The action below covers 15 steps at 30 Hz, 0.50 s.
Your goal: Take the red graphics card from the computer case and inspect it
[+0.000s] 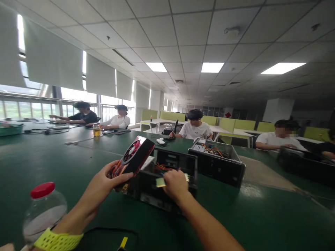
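Observation:
My left hand (112, 177) grips a graphics card (137, 157), black and red with a round fan, held tilted above the left end of an open computer case (159, 191). Closed over that case is my right hand (176, 184). A pale yellow flat piece (160, 182) sticks out of the fist on the left, and a similar bit shows on its right side; its kind is unclear. Orange and red wires (162, 167) lie inside the dark case. My right hand hides part of the interior.
A second open computer case (217, 162) stands to the right on the green table (99, 209). A red-lidded plastic jar (44, 212) is at the near left, a small amber jar (96, 130) farther back. Several people sit around the table, one behind a black case (303, 167).

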### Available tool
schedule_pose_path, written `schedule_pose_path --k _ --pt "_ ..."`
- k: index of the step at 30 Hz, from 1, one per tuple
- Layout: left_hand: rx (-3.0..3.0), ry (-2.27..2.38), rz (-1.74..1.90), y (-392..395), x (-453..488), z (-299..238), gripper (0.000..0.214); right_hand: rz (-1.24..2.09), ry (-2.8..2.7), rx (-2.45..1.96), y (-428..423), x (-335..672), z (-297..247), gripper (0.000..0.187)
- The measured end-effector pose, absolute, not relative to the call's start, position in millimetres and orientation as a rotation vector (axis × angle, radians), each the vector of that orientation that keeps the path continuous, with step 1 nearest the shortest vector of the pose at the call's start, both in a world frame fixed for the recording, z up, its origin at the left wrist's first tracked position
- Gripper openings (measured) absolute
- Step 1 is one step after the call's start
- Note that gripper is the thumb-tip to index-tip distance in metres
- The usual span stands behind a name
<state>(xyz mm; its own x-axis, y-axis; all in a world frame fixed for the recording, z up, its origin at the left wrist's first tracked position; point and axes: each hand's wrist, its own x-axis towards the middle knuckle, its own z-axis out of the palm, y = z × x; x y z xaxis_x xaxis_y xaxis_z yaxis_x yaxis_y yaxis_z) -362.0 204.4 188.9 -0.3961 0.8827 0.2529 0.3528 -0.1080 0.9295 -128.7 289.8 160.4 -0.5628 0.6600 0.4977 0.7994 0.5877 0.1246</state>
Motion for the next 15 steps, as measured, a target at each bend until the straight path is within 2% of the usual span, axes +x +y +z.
schedule_pose_path --k 2,5,7,9,11,13,15 --pt "1.373 1.705 1.511 206.5 -350.7 193.2 0.080 -0.499 -2.446 -1.063 297.3 -170.5 167.3 0.027" --pt "1.495 1.755 1.423 207.6 -340.2 194.0 0.091 -0.511 -2.581 -0.783 271.9 -185.8 143.7 0.026" --pt "1.624 1.783 1.355 205.7 -330.1 189.6 0.093 -0.529 -2.625 -0.600 240.5 -161.4 112.4 0.040" --pt "1.741 1.791 1.276 202.4 -311.4 179.9 0.098 -0.510 -2.410 -0.400 210.7 -112.4 83.8 0.055" --pt "1.850 1.774 1.192 198.0 -283.4 164.2 0.101 -0.182 -2.231 -0.577 188.4 -46.3 68.9 0.058" --pt "1.952 1.754 1.086 192.1 -249.6 143.4 0.100 0.024 -2.095 -0.896 171.6 26.6 67.7 0.046" --pt "2.014 1.719 0.976 184.5 -215.5 119.9 0.098 0.550 -1.511 -1.379 155.1 95.4 70.3 0.047"
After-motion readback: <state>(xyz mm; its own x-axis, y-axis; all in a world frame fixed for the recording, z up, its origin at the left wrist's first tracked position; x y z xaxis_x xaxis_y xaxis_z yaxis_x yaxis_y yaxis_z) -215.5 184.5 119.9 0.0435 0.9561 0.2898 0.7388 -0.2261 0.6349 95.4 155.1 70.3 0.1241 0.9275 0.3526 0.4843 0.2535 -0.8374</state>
